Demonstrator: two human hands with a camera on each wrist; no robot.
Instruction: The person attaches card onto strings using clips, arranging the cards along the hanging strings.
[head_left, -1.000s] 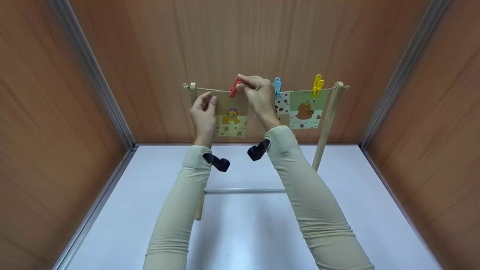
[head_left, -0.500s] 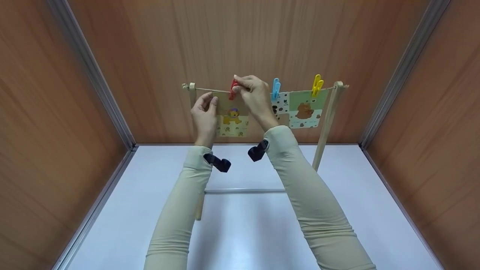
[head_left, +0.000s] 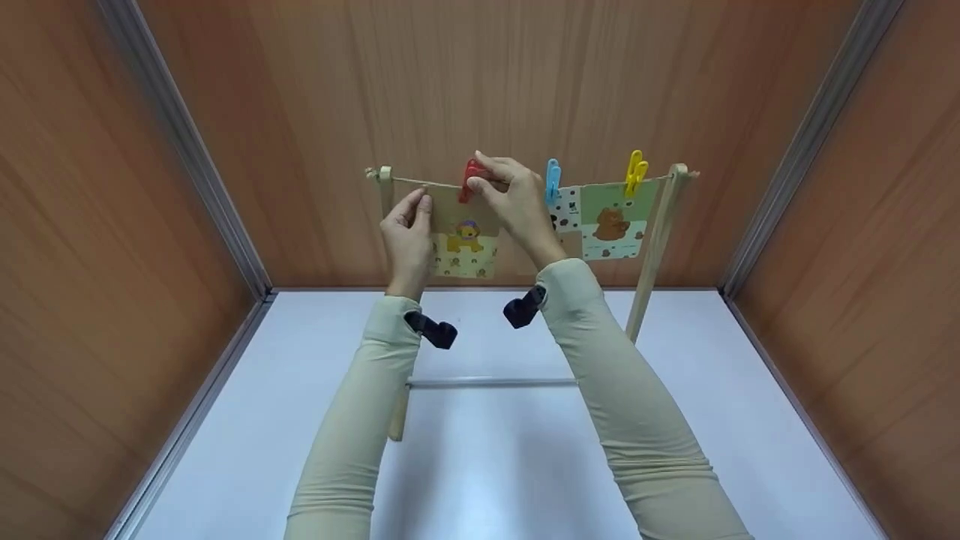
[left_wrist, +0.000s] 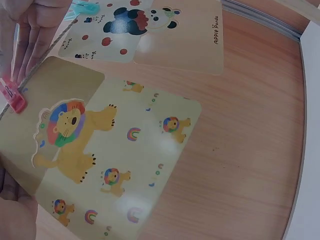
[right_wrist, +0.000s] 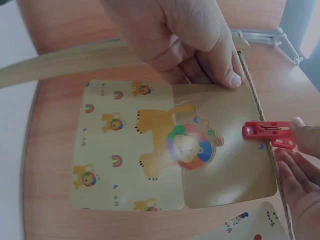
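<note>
In the head view, the left hand (head_left: pixel 407 240) pinches the upper left corner of a lion picture card (head_left: pixel 465 240) between thumb and fingers. This card hangs against a thin rope (right_wrist: pixel 255 100). Over the rope and the card's top edge sits a red clothespin (right_wrist: pixel 270 130), its nose on the card. The right hand (head_left: pixel 517 199) holds the clothespin by its handles; in the right wrist view the thumb is at one handle and the fingers are beside the other. Seen from the left wrist, the lion card (left_wrist: pixel 115 135) tilts, with the right hand's fingers beside the red clothespin (left_wrist: pixel 14 95).
A panda card (left_wrist: pixel 175 35) hangs from a blue clothespin (head_left: pixel 553 180), partly behind the right wrist. Further right, a yellow clothespin (head_left: pixel 636 172) holds a bear card (head_left: pixel 611 229). Wooden posts (head_left: pixel 652 262) carry the rope. A wood-grain wall (head_left: pixel 300 112) stands close behind.
The red clothespin has gone from tilted beside the rope to more upright over the card's top edge. The right hand's index finger has drawn slightly back from it. The left hand stays at the corner.
</note>
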